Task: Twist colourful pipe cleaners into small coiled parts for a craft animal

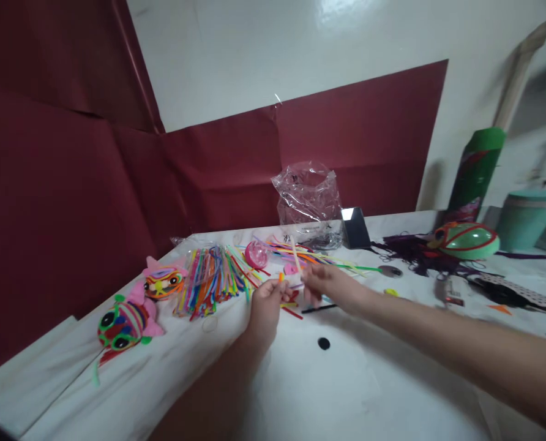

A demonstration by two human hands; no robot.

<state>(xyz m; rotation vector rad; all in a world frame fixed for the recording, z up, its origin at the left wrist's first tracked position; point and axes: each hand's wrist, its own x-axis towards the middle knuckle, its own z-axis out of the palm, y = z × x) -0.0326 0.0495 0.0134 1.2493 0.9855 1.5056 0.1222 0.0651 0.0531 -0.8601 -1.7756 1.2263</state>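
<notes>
From the head view we see the left hand [266, 306] and the right hand [321, 285] meeting low over the table [346, 392], just in front of a pile [211, 278] of coloured strips. The left hand is closed in a tight pinch, thumb against fingers, on a thin strip [281, 277] whose orange end pokes up from the fist. The right hand's fingers are curled and reach to the same spot, but blur hides them, so we cannot tell whether they grip the strip or only touch it. We judge the strip very light, thin and bendy, likely to kink or slip if squeezed at the tip. A hold nearer its middle, with fingertips only, looks safest. Beyond the hands lie a pink ball [256, 253], a clear bag [307, 202] and a dark box [355, 226]. To the left rest two bright fish figures [163, 282] [123, 324]. To the right sit a green shell [468, 240], a green can [477, 174] and a teal tub [532, 217]. A black dot [323, 343] lies near the wrists.
</notes>
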